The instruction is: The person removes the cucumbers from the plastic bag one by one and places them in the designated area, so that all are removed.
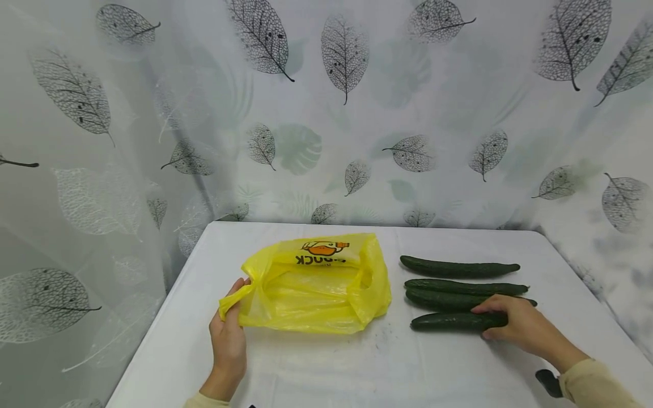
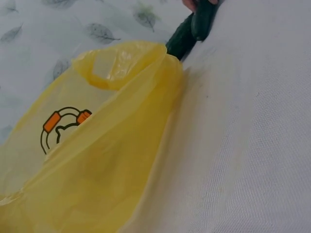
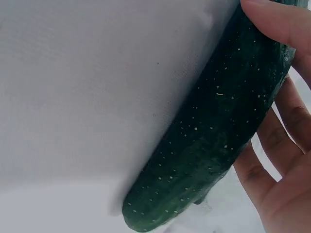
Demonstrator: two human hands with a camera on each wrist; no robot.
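Observation:
A yellow plastic bag point(image 1: 301, 303) with a duck print lies spread on the table, its mouth partly open. My left hand point(image 1: 228, 343) holds the bag by its left handle, with the thumb behind the plastic. To the right, my right hand point(image 1: 525, 328) grips the right end of the nearest cucumber point(image 1: 444, 322). In the right wrist view, thumb and fingers lie on opposite sides of this dark green, speckled cucumber point(image 3: 204, 131). The left wrist view shows the yellow bag point(image 2: 121, 170) up close; the left hand itself is out of that view.
Beyond the held cucumber lie more cucumbers, one at the back point(image 1: 459, 268) and two touching side by side, the nearer one point(image 1: 439, 300) partly behind the right hand. A white cloth covers the table point(image 1: 326, 368). Leaf-patterned curtains point(image 1: 326, 113) hang behind and at the sides.

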